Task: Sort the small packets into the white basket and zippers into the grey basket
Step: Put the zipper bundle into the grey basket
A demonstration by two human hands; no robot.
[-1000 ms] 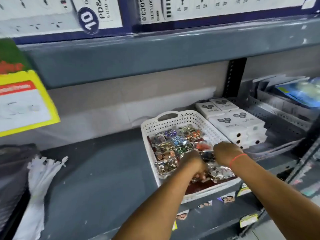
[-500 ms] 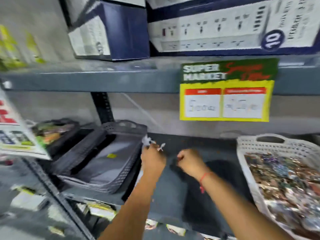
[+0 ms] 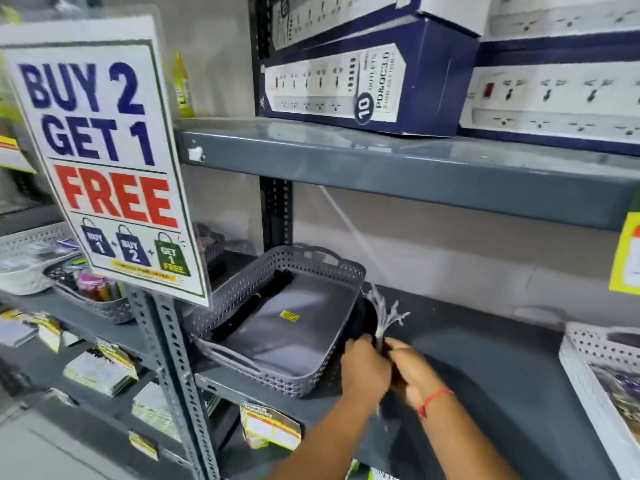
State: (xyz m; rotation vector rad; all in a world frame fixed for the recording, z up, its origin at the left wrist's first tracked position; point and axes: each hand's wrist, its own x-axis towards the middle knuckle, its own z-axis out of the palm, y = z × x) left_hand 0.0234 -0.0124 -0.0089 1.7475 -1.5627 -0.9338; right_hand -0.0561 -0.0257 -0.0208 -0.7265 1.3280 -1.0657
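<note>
A grey perforated basket [image 3: 221, 313] sits on the grey shelf, holding dark flat items with a yellow sticker. Just right of its near corner, my left hand [image 3: 363, 368] and my right hand [image 3: 412, 372] are pressed together, both closed around a bunch of white zippers [image 3: 384, 315] whose ends fan upward. The lower part of the bunch is hidden between my hands. The white basket [image 3: 585, 344] with shiny small packets [image 3: 620, 386] is cut off at the right edge.
A "Buy 2 Get 1 Free" sign [image 3: 100, 150] hangs at the left in front of a perforated steel upright [image 3: 166, 368]. Boxed power strips [image 3: 367, 77] rest on the shelf above. Another grey basket [image 3: 100, 303] stands on the neighbouring shelf at the left.
My view swung left from the white basket to the grey one. Both hands left the packets, moved left, and now grip the white zippers beside the grey basket.
</note>
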